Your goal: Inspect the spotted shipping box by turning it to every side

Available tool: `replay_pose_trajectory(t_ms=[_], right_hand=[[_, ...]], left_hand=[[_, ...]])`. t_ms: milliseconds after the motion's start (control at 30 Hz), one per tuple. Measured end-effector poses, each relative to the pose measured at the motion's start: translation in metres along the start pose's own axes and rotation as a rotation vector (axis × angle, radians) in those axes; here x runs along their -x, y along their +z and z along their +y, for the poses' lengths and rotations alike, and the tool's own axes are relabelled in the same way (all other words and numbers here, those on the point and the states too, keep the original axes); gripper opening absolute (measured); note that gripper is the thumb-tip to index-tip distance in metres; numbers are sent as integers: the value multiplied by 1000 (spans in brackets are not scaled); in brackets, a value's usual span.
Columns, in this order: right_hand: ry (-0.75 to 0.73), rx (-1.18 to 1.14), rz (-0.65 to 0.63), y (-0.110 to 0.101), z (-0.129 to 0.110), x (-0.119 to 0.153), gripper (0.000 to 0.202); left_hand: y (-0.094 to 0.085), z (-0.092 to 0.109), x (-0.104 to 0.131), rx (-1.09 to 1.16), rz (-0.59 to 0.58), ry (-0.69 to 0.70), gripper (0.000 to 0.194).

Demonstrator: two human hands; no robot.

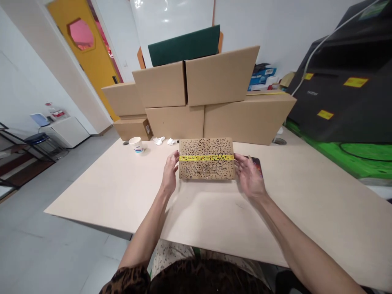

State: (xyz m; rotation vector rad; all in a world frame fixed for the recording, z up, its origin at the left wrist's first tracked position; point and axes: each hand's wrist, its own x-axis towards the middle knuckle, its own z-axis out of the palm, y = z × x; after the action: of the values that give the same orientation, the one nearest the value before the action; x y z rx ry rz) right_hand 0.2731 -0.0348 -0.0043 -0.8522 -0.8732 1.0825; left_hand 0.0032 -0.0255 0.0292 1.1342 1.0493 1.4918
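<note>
A small brown cardboard box (206, 169) covered in dark speckles is in front of me, with a yellow printed tape (196, 158) across its face. My left hand (170, 173) grips its left end, fingers bent around the edge. On the opposite end, my right hand (249, 177) presses its fingers against the side, some of them partly hidden behind it. Whether the box rests on the table or is slightly raised, I cannot tell. Just behind my right hand lies a phone (256, 163) with a lit screen, partly covered by the hand.
Large cardboard boxes (174, 122) are stacked along the back of the table (107, 188), topped by a dark green box (186, 45). A paper cup (136, 145) and crumpled tissues (159, 141) are at back left. A black machine (327, 94) stands on a green surface (330, 153) at right.
</note>
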Motion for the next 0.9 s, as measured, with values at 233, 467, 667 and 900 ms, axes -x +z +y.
replay_pose_trajectory(t_ms=[233,467,667,900], right_hand=[[-20,1,-53,-7,-24,6,48],[-75,22,-117,-4,-42,19,48],[-35,6,-131,0,-39,23,53],[30,94,12,-10,-14,10,36]], left_hand=[[-7,3,-10,32,-76,82,81],[-18,7,-3,61,-133,-32,82],[-8,15,5,65,-257,-53,63],[-18,-5,-5,71,-7,-143,71]])
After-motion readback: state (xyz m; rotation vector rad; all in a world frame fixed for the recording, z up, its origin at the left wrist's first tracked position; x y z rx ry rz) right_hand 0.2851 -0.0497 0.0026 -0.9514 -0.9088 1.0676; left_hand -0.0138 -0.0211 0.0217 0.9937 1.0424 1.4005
